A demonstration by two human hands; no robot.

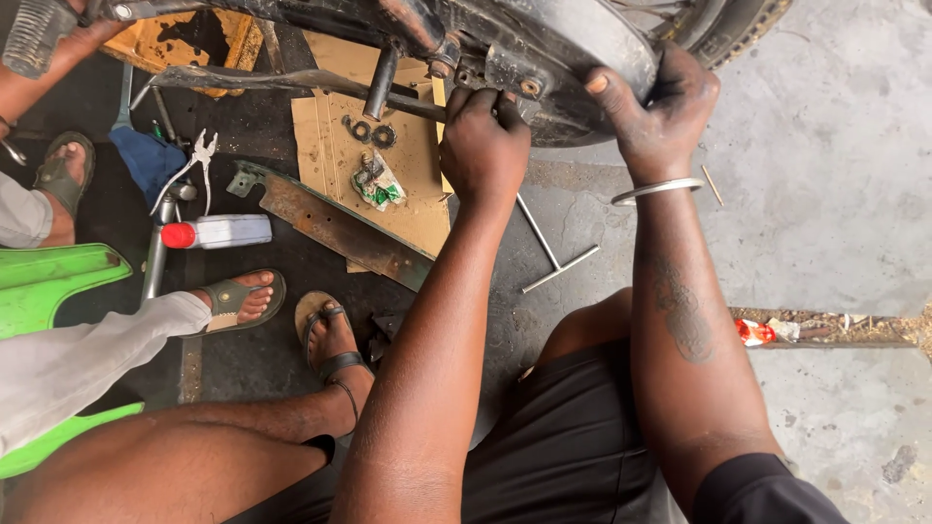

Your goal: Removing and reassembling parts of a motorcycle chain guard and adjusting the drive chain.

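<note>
I squat over a black motorcycle wheel assembly [544,49] at the top of the head view. My left hand [482,146] is closed around a small part at the wheel's lower edge, just right of a dark metal axle rod [381,82]. My right hand [655,112], with a metal bangle on the wrist, grips the black rim of the wheel from the right side. Both hands are greasy.
Another person's hand [73,44] holds a part at top left; their sandalled feet [238,296] stand at left. On the floor lie cardboard [335,146] with washers [371,131], pliers [189,170], a white bottle with red cap [218,233], a rusty bracket [335,228], a T-handle wrench [553,257] and green bodywork [49,281].
</note>
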